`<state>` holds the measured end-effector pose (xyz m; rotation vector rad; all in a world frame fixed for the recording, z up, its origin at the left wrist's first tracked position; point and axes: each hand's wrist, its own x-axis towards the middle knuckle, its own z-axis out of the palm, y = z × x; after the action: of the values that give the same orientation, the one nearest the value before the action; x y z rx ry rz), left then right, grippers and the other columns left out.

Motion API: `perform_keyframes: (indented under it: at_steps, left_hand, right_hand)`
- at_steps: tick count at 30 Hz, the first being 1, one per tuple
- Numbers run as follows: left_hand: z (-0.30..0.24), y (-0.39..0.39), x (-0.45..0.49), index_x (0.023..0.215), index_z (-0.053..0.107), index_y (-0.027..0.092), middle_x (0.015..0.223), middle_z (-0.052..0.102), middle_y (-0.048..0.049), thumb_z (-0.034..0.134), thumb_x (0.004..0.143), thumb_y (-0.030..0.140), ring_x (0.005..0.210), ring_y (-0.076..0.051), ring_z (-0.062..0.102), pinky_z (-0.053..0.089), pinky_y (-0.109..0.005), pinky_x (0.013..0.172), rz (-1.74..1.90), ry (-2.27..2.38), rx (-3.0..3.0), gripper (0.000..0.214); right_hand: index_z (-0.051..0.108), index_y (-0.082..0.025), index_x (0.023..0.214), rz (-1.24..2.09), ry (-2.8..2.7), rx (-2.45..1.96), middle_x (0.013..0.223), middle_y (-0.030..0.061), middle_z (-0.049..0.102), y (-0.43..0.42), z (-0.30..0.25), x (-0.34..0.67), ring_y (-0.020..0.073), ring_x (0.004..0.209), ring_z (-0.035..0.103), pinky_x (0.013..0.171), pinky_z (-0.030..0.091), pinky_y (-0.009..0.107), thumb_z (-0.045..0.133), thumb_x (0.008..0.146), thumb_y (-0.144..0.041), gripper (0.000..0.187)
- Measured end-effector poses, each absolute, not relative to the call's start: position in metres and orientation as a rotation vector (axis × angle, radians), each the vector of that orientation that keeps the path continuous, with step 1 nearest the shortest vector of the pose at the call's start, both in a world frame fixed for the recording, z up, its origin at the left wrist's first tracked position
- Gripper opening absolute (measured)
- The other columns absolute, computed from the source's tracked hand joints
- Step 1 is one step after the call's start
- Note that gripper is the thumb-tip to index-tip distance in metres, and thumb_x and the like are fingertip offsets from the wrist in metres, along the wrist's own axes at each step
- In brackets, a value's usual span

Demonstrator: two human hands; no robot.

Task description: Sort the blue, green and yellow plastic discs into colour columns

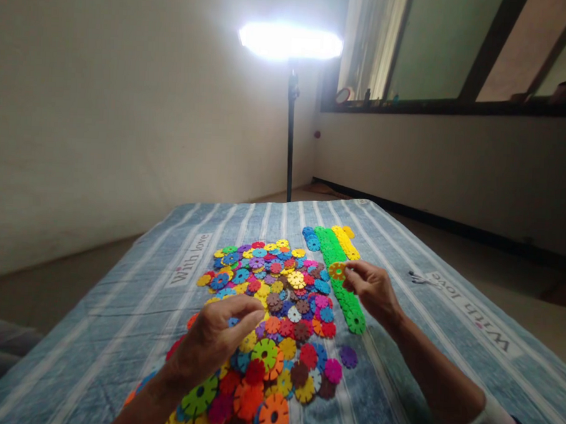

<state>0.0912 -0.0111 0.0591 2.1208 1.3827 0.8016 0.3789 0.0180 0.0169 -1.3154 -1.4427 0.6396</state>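
Between the thumb and fingers of my right hand (371, 288) is a yellow notched plastic disc (337, 271), held above a long strip of green discs (347, 302). My left hand (228, 325) hovers over a wide, loose pile of colourful notched discs (285, 328). Its fingertips are pinched together, and whatever lies between them is hidden. Beyond my right hand, a row of yellow discs (346, 243) runs alongside the green strip. Some blue discs (312, 239) lie at the green strip's far left side.
A blue striped cloth (398, 367) printed with lettering covers the work surface. Right of my right hand lies a small dark item (417, 278) that I cannot make out. Behind the far edge stands a bright lamp (290, 42) on a dark pole.
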Motion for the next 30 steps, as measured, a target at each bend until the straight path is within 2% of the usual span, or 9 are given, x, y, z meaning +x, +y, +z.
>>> perform_keyframes:
  at_steps: [3, 8, 16, 22, 27, 30]
  left_hand:
    - [0.057, 0.001, 0.077, 0.074, 0.070, 0.019, 0.076, 0.072, 0.0000, 0.054, 0.076, 0.046, 0.072, -0.017, 0.065, 0.050, -0.021, 0.069, 0.892, 1.516, 2.096, 0.031]
    - [0.051, 0.015, 0.055, 0.075, 0.072, 0.020, 0.075, 0.073, 0.0006, 0.056, 0.071, 0.050, 0.071, -0.019, 0.067, 0.050, -0.021, 0.063, 0.953, 1.723, 2.000, 0.034]
    - [0.043, 0.020, 0.051, 0.075, 0.072, 0.020, 0.076, 0.074, -0.0002, 0.057, 0.068, 0.049, 0.072, -0.019, 0.068, 0.051, -0.020, 0.063, 0.958, 1.752, 1.979, 0.034]
    - [0.046, 0.018, 0.056, 0.075, 0.072, 0.020, 0.077, 0.074, -0.0003, 0.056, 0.067, 0.047, 0.073, -0.020, 0.068, 0.051, -0.021, 0.066, 0.958, 1.752, 1.983, 0.033]
    - [0.044, 0.018, 0.054, 0.076, 0.072, 0.020, 0.078, 0.074, 0.0003, 0.056, 0.068, 0.047, 0.075, -0.020, 0.068, 0.051, -0.021, 0.066, 0.933, 1.754, 1.977, 0.033]
    - [0.042, 0.018, 0.052, 0.077, 0.072, 0.020, 0.076, 0.074, 0.0008, 0.056, 0.069, 0.047, 0.072, -0.019, 0.067, 0.050, -0.020, 0.064, 0.931, 1.752, 1.971, 0.032]
  right_hand:
    - [0.069, -0.014, 0.085, 0.533, -1.375, -1.570, 0.057, 0.0002, 0.062, 0.062, 0.004, 0.421, 0.0126, 0.052, 0.057, 0.051, 0.044, 0.022, 0.051, 0.076, -0.033, 0.027]
    - [0.069, -0.012, 0.078, 0.545, -1.289, -1.721, 0.047, -0.0008, 0.059, 0.107, -0.018, 0.451, 0.0114, 0.042, 0.055, 0.043, 0.040, 0.020, 0.049, 0.069, -0.024, 0.024]
    - [0.070, -0.012, 0.072, 0.604, -1.317, -1.853, 0.047, 0.0006, 0.062, 0.119, -0.025, 0.450, 0.0102, 0.039, 0.053, 0.040, 0.036, 0.018, 0.047, 0.068, -0.020, 0.024]
    - [0.067, -0.014, 0.058, 0.485, -1.464, -1.954, 0.045, 0.0013, 0.061, 0.121, -0.018, 0.451, 0.0097, 0.044, 0.053, 0.044, 0.033, 0.017, 0.048, 0.065, -0.018, 0.020]
    - [0.069, -0.014, 0.062, 0.389, -1.551, -2.022, 0.048, 0.0008, 0.062, 0.119, -0.015, 0.449, 0.0105, 0.050, 0.057, 0.048, 0.035, 0.018, 0.045, 0.067, -0.017, 0.024]
    - [0.073, -0.014, 0.073, 0.326, -1.587, -2.061, 0.051, 0.0008, 0.064, 0.120, -0.017, 0.451, 0.0125, 0.055, 0.061, 0.052, 0.038, 0.019, 0.047, 0.071, -0.021, 0.026]
